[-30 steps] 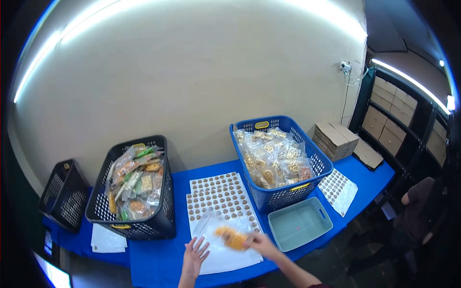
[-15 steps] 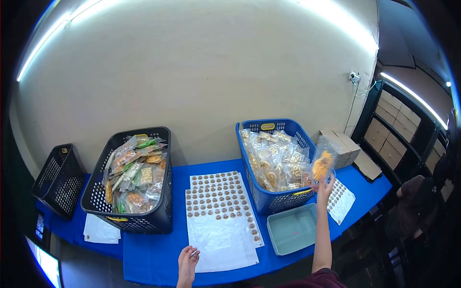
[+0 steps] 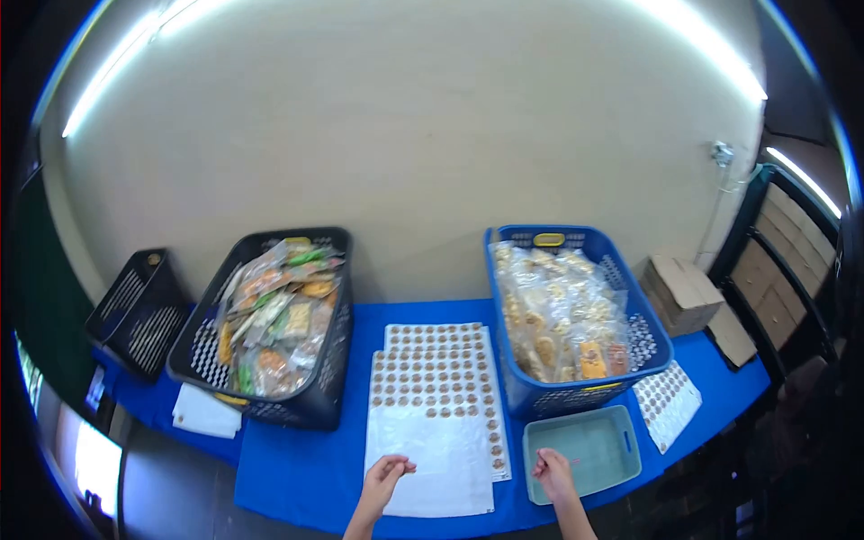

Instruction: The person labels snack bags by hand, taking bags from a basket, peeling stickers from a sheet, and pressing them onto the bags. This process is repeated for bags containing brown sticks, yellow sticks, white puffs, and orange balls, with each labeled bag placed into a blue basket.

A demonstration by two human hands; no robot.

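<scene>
My left hand (image 3: 384,480) is closed in a pinch over the lower part of the white sticker sheets (image 3: 430,450). A tiny dark spot shows at its fingertips, too small to name. My right hand (image 3: 554,472) has its fingers curled together above the pale green tray (image 3: 630,441), and nothing shows in them. Rows of round brown stickers cover the upper part of the sheets; the lower part is bare backing. Behind the tray, a blue basket (image 3: 589,398) holds many clear snack packets (image 3: 562,301), with an orange packet (image 3: 592,360) near its front.
At left stands a black basket (image 3: 315,400) full of mixed snack packets (image 3: 283,310). A smaller black basket (image 3: 139,310) is farther left, near white sheets (image 3: 205,410). Another sticker sheet (image 3: 668,403) and cardboard boxes (image 3: 681,295) lie at right on the blue cloth (image 3: 292,477).
My right hand has let go of the orange snack packet at the blue basket and come back down over the tray. My left hand has shifted right over the sheets. The view has turned slightly left.
</scene>
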